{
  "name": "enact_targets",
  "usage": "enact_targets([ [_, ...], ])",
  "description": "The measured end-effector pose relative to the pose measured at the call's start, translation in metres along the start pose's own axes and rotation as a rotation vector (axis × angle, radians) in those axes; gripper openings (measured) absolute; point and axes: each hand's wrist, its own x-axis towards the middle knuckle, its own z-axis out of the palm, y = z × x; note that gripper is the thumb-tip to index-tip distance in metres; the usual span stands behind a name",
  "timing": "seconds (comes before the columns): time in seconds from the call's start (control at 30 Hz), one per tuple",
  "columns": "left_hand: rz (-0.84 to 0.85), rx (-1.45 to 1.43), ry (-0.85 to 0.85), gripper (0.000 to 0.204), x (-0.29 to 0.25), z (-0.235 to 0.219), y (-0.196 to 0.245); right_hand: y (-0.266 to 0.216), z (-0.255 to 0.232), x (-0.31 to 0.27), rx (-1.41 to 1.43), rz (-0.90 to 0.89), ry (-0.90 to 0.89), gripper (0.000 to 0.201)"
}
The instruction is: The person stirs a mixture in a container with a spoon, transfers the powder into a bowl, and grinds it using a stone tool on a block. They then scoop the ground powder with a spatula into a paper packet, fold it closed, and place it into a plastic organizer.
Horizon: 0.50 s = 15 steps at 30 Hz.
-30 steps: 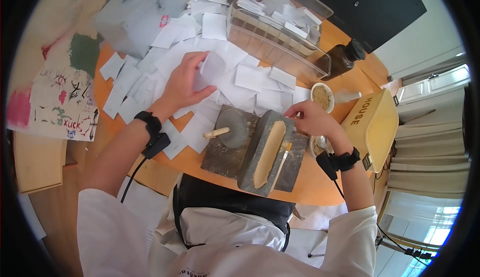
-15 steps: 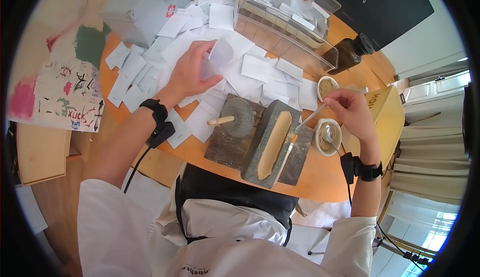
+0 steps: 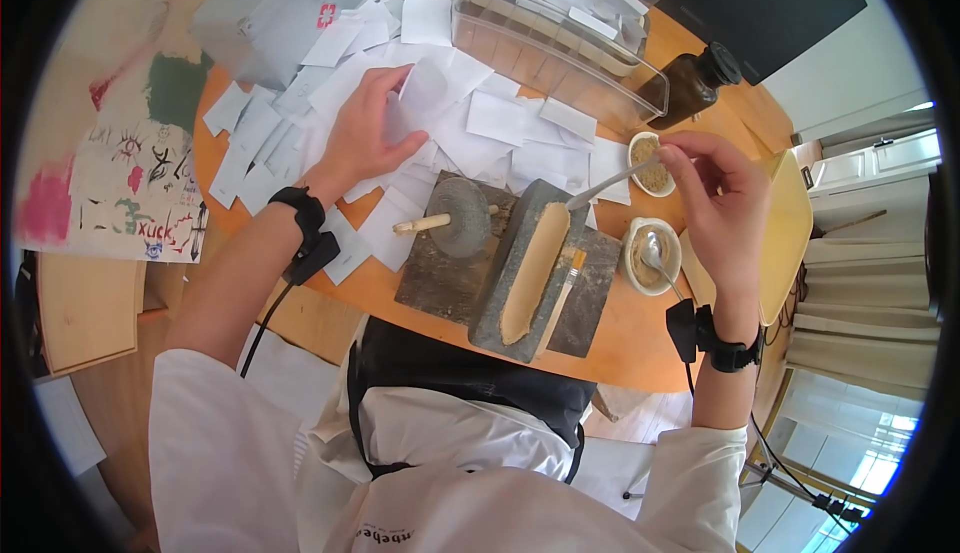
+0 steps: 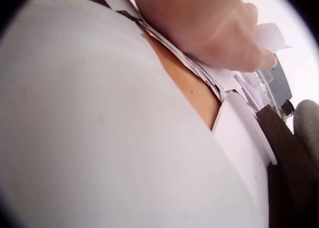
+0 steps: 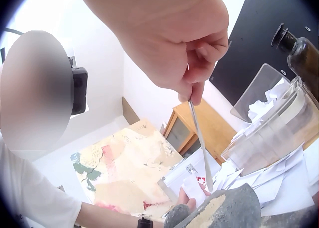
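The left hand (image 3: 368, 125) holds a translucent cup (image 3: 424, 91), tilted, over the white papers; in the left wrist view the same hand (image 4: 209, 34) grips it. The right hand (image 3: 722, 208) pinches the end of a thin metal spatula (image 3: 612, 184), whose flat tip is at the upper end of a stone trough (image 3: 487, 293) lined with tan powder (image 3: 533, 273). In the right wrist view the spatula (image 5: 201, 138) hangs down from the fingertips of the hand (image 5: 174, 44). A brush (image 3: 567, 288) lies along the trough's right side.
A stone wheel with a wooden handle (image 3: 461, 217) stands left of the trough. Two powder bowls, one (image 3: 636, 278) with a spoon, are at right. Behind are a brown bottle (image 3: 690, 85), a clear box (image 3: 560, 71), a metal case (image 3: 280, 18) and scattered papers (image 3: 495, 119).
My right hand has come up and right from beside the trough, now with the spatula in its fingers, its tip moved to the trough's upper end. The left hand still holds the cup.
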Motion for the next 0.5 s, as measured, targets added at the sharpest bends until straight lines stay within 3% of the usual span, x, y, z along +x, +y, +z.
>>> enact_targets([
  [0.5,-0.012,-0.023,-0.049,0.071,0.0,-0.002,-0.002,-0.001,0.012,0.007,-0.098,-0.071,-0.033,0.007],
])
